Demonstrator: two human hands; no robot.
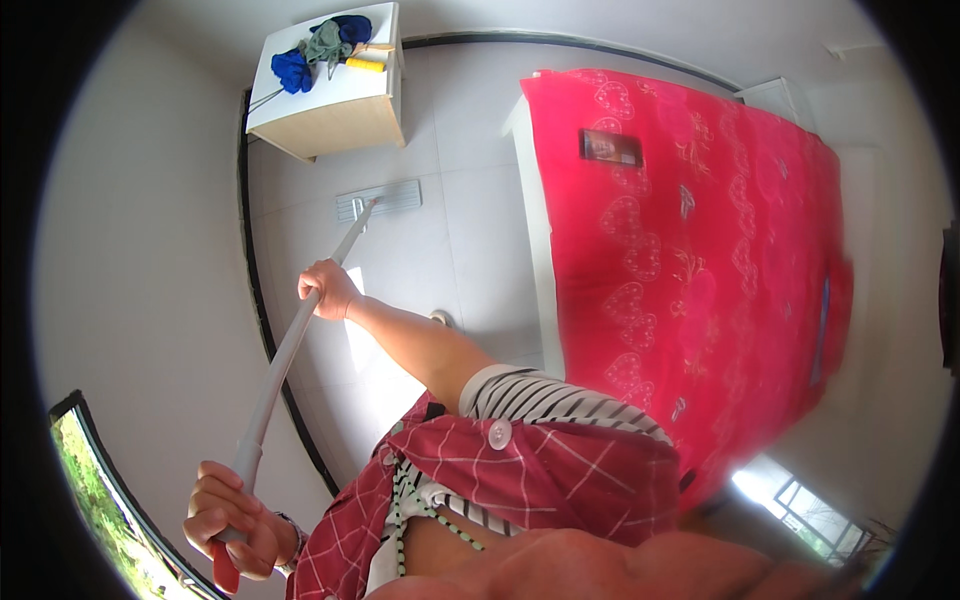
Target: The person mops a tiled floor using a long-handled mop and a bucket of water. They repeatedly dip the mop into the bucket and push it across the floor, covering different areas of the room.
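A flat mop with a long grey handle (279,366) slants down and away from me, and its ribbed grey head (395,196) lies on the tiled floor. My left hand (232,521) is closed around the upper end, where a red tip (224,568) pokes out below the fingers. Farther down the pole, my right hand (328,289) grips it with the arm stretched out. A watch band shows on the left wrist. Part of a shoe (441,318) is visible beyond my right forearm.
To the right, a bed with a red heart-patterned cover (705,247) has a phone (610,148) on it. Cloths (328,43) and a yellow-handled item (365,65) lie on a white-topped cabinet (277,45). Dark skirting (259,292) edges the left wall. A window (112,510) is at lower left.
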